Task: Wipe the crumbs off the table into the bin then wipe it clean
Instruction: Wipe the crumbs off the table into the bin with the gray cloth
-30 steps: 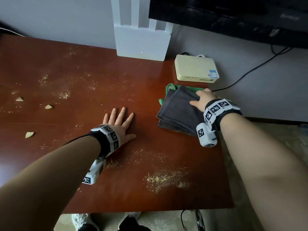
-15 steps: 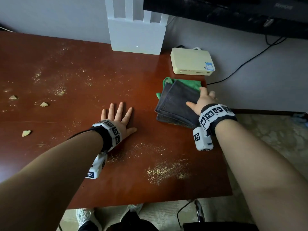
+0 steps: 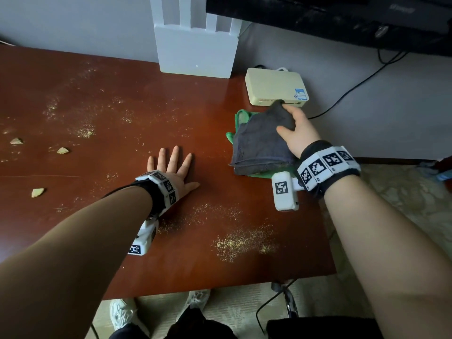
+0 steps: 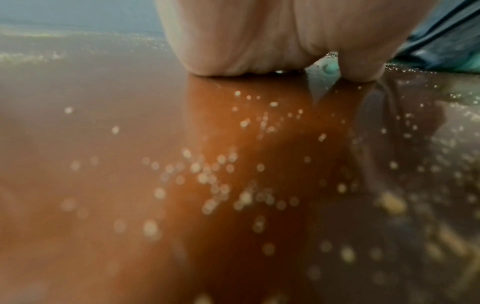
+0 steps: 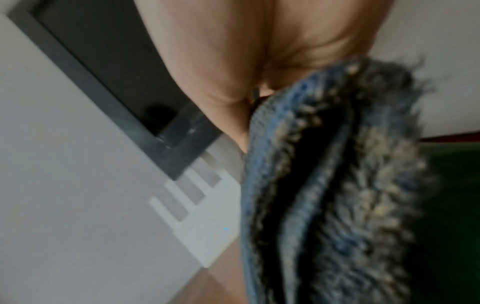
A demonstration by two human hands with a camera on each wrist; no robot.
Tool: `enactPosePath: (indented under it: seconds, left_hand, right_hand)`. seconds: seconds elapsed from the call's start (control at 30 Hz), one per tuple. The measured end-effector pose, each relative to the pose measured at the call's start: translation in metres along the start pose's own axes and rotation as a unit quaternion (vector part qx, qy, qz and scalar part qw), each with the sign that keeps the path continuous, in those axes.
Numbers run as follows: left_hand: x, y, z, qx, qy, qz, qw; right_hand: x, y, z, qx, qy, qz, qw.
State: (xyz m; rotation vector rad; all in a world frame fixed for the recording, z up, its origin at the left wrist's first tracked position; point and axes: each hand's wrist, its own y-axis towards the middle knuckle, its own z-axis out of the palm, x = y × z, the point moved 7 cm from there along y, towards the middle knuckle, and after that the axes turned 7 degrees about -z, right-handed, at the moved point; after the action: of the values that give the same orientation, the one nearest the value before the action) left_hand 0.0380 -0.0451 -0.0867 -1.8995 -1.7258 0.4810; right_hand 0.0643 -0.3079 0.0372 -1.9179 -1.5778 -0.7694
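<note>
Your left hand (image 3: 172, 168) lies flat, fingers spread, on the red-brown table (image 3: 102, 94); your right hand (image 3: 297, 133) pinches the grey cloth (image 3: 259, 143).

Left of your left fingers lie biscuit pieces (image 3: 62, 150); fine crumbs (image 3: 242, 242) lie nearer you. The cloth's far corner is lifted off a green cloth (image 3: 241, 117). Beyond your right fingers sits a beige box (image 3: 274, 84), its blue label (image 3: 300, 94) unreadable, against a grey wall.

No text is legible; the cream box (image 3: 276, 88)'s blue label is blurred.
</note>
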Motion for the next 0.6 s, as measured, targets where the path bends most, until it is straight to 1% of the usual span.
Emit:
enactPosePath:
  seconds: [0.03,0.1,0.17,0.2,0.23,0.27,0.3,0.37,0.4,0.43,0.5,0.53,0.6]
  left_hand:
    - [0.000,-0.001,-0.001,0.000,0.001,0.001,1.000]
    - [0.000,-0.004,-0.002,-0.001,0.001,0.004,1.000]
    - [0.000,-0.007,-0.004,-0.004,-0.003,0.007,1.000]
    - [0.001,-0.008,-0.005,-0.006,-0.007,0.009,1.000]
    - [0.001,-0.010,-0.005,-0.007,-0.012,0.013,1.000]
    - [0.000,-0.013,-0.005,-0.008,-0.017,0.016,1.000]
    - [-0.001,-0.015,-0.004,-0.009,-0.020,0.020,1.000]
    - [-0.003,-0.022,0.001,-0.008,-0.031,0.033,0.999]
    - [-0.004,-0.025,0.004,-0.009,-0.036,0.038,0.999]
    - [-0.006,-0.028,0.008,-0.011,-0.037,0.043,0.998]
    - [-0.008,-0.034,0.015,-0.016,-0.036,0.048,0.998]
    - [-0.008,-0.037,0.018,-0.017,-0.035,0.049,0.998]
    - [-0.008,-0.043,0.024,-0.018,-0.033,0.052,0.998]
  right_hand:
    - [0.010,-0.006,-0.006,-0.001,0.026,-0.026,0.999]
    - [0.021,-0.023,-0.021,0.000,0.099,-0.054,0.994]
    - [0.017,-0.044,-0.039,0.001,0.154,-0.052,0.987]
    - [0.006,-0.055,-0.045,0.008,0.146,-0.038,0.988]
    - [-0.008,-0.066,-0.048,0.020,0.107,-0.016,0.994]
    - [-0.028,-0.077,-0.049,0.038,0.035,0.013,0.999]
    - [-0.049,-0.090,-0.046,0.059,-0.052,0.048,0.996]
    - [-0.087,-0.118,-0.031,0.106,-0.203,0.125,0.965]
    - [-0.099,-0.133,-0.018,0.132,-0.243,0.163,0.947]
    - [-0.107,-0.147,-0.003,0.158,-0.259,0.193,0.933]
    - [-0.114,-0.166,0.027,0.195,-0.260,0.231,0.917]
    - [-0.117,-0.170,0.039,0.197,-0.264,0.244,0.912]
    - [-0.116,-0.171,0.050,0.176,-0.297,0.264,0.901]
